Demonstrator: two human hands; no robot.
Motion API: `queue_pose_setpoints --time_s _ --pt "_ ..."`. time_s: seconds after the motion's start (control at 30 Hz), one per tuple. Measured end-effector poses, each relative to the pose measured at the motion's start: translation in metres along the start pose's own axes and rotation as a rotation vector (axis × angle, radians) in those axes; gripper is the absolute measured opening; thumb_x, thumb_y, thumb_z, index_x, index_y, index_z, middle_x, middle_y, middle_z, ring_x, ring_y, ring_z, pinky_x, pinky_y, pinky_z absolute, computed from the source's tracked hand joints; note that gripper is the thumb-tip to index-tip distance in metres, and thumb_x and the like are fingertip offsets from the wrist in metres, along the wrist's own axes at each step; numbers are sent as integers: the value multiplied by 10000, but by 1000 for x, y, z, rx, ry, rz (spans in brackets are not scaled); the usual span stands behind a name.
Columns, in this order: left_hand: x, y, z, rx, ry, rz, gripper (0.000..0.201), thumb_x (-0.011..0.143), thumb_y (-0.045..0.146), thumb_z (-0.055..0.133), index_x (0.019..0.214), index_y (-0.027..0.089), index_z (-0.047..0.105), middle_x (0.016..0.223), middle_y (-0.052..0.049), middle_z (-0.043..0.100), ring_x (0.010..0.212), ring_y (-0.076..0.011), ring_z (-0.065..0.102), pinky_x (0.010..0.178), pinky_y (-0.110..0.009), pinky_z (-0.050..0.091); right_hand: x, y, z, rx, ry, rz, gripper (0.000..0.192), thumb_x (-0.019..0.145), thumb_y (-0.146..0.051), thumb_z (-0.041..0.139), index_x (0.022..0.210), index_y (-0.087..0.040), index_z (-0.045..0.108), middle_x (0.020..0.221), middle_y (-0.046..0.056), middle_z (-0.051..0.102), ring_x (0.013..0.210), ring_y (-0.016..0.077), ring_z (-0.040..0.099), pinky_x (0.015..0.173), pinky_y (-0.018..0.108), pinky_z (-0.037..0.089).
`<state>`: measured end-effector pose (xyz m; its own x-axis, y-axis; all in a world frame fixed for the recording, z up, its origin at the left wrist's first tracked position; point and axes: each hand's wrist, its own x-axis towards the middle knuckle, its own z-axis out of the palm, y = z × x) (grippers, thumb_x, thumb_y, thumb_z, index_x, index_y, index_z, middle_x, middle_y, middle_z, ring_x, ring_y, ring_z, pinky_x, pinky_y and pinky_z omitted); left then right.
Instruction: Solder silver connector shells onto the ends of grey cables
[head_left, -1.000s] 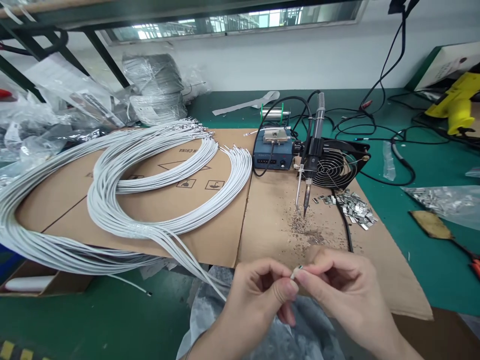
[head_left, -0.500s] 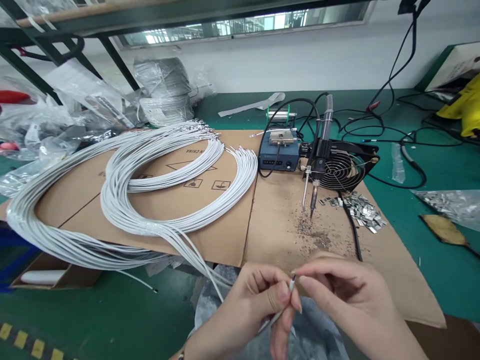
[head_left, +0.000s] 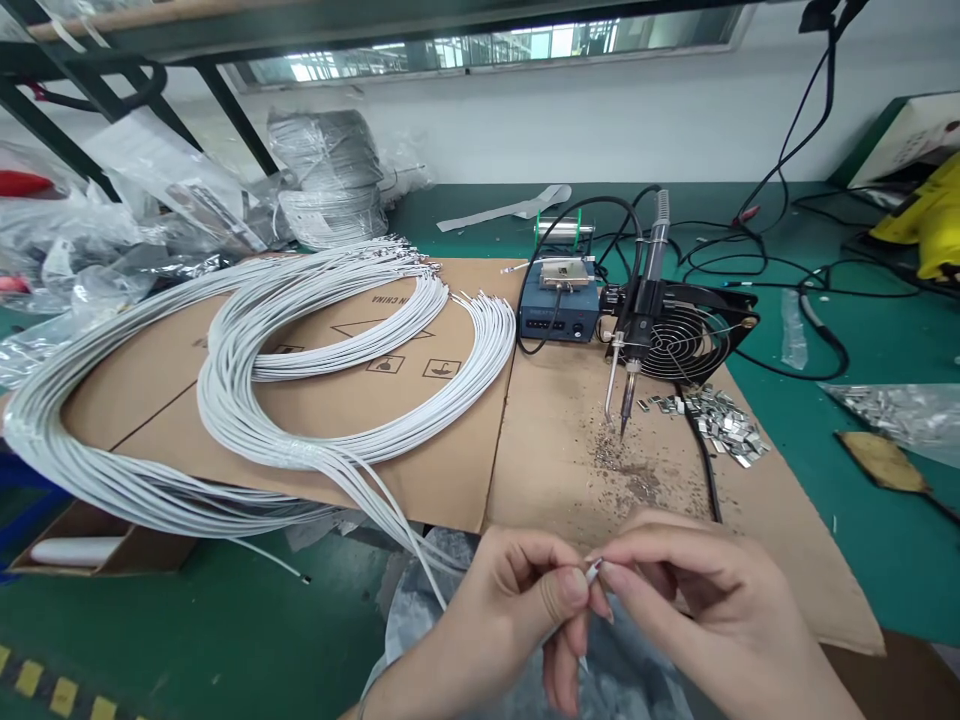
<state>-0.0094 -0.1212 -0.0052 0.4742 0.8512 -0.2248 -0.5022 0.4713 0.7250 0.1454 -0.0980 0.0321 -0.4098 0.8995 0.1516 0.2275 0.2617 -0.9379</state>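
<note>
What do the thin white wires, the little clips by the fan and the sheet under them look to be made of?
White wires: likely plastic-sheathed, smooth matte jacket with darker bare ends; the left hand pinches one wire end against the right hand.
Clips: probably sheet metal, bright silvery glint.
Sheet: brown corrugated cardboard, matte, printed box symbols, a fold line.

Green-topped workbench spans the frame, backed by a plain white wall. A long window strip along the top edge admits daylight. Dark metal shelf frame upper left, apparently racking.
</note>
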Motion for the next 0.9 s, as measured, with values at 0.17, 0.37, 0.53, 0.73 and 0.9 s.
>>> queue_pose_setpoints --time_s 0.17,0.37,0.53,0.73,0.9 --pt "-4 6 4 246 132 15 402 723 477 628 595 103 557 449 28 484 320 -34 464 321 -104 333 2 0 -2 -75 -10 3 185 759 -118 570 673 -212 704 544 4 589 483 138 500 439 245 350" --pt "-6 14 9 412 144 60 463 723 537 587 555 110 528 443 28 441 356 -53 459 354 -133 318 0 19 7 519 -31 221 100 751 -227 653 686 -216 729 562 9 598 527 129 525 485 229 390" --pt "-6 12 6 492 118 112 401 768 451 581 567 105 546 520 9 483 383 -57 484 377 -144 339 0 35 16 1105 -177 497 116 645 -297 772 663 -191 728 496 -17 560 508 93 531 537 217 419" --pt "-8 10 4 593 199 202 296 812 356 559 659 113 634 579 2 525 387 -49 505 387 -139 360 -1 30 10 780 -77 465 130 678 -319 743 695 -190 736 517 -2 581 504 90 495 493 190 369" --pt "-6 9 5 776 248 289 226 817 298 565 748 116 680 575 -2 532 411 -74 559 396 -145 377 -3 24 4 276 69 308 81 730 -281 661 744 -212 702 498 -40 434 489 113 364 458 232 302"
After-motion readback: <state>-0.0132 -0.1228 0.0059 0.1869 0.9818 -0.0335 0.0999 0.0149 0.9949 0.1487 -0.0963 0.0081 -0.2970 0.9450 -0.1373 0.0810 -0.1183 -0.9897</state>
